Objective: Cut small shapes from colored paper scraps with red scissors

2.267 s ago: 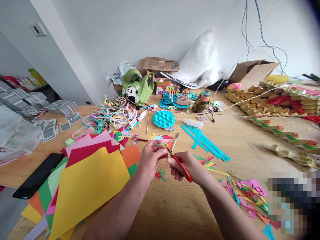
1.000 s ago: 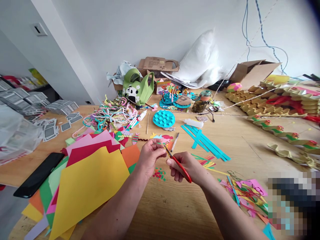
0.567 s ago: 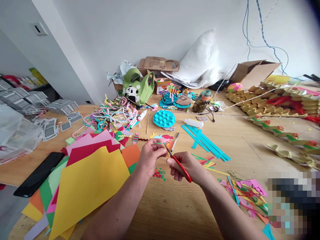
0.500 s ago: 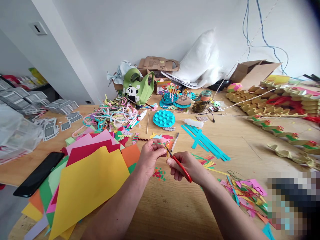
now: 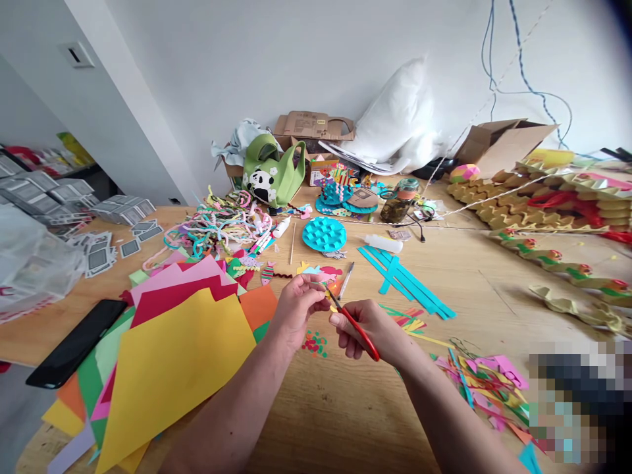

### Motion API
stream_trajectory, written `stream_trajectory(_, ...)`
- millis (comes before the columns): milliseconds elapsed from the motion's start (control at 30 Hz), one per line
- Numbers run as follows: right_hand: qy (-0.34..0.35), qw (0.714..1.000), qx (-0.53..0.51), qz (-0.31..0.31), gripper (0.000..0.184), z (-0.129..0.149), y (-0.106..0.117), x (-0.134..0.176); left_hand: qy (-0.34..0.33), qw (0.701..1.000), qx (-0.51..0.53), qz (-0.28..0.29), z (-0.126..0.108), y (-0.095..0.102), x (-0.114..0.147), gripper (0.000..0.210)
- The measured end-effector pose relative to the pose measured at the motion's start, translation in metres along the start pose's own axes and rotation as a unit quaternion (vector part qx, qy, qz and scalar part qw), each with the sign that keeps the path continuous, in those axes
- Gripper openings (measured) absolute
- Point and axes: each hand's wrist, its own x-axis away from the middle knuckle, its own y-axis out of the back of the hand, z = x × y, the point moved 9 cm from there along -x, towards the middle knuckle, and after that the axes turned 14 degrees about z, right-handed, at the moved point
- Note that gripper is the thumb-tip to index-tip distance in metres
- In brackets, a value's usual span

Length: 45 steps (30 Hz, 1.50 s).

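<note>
Over the middle of the table, my left hand (image 5: 299, 308) is closed, thumb against fingers, pinching a small piece of yellow paper (image 5: 328, 296). My right hand (image 5: 364, 324) grips red-handled scissors (image 5: 366, 342), whose blades meet the paper at the left fingertips. Part of the paper is hidden by the fingers. Below the hands lie small red and green paper dots (image 5: 315, 343). Just beyond them are cut paper shapes (image 5: 330, 272) and a pen (image 5: 347, 280). Thin coloured paper strips (image 5: 407, 319) lie right of my right hand.
Coloured paper sheets (image 5: 182, 368) and a black phone (image 5: 74, 343) lie at left. Farther back are a blue scalloped disc (image 5: 324, 234), blue strips (image 5: 409, 283), a glue bottle (image 5: 383, 243) and a jar (image 5: 397, 203). Paper scraps (image 5: 488, 382) and egg trays (image 5: 494, 197) are at right.
The scissor blades and the yellow paper have shifted very slightly at the left fingertips. Both hands keep nearly the same place and hold.
</note>
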Motion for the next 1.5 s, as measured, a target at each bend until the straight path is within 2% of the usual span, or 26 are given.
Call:
stream_trajectory(467, -0.002, 1.0, 0.005, -0.006, 0.051, -0.0024, 0.0013, -0.0013, -0.033, 0.998, -0.04, -0.026, -0.0044, -0.0012, 0.0026, 0.032)
stream_trajectory(1233, -0.007, 1.0, 0.008, 0.001, 0.05, -0.0012, 0.0009, -0.0002, -0.007, 0.999, -0.042, 0.013, -0.0045, -0.0034, 0.0008, 0.036)
stream_trajectory(1500, -0.005, 1.0, 0.01, 0.001, 0.051, -0.0003, 0.0005, 0.0007, -0.027, 0.998, -0.047, 0.008, -0.0053, -0.0013, 0.0003, 0.035)
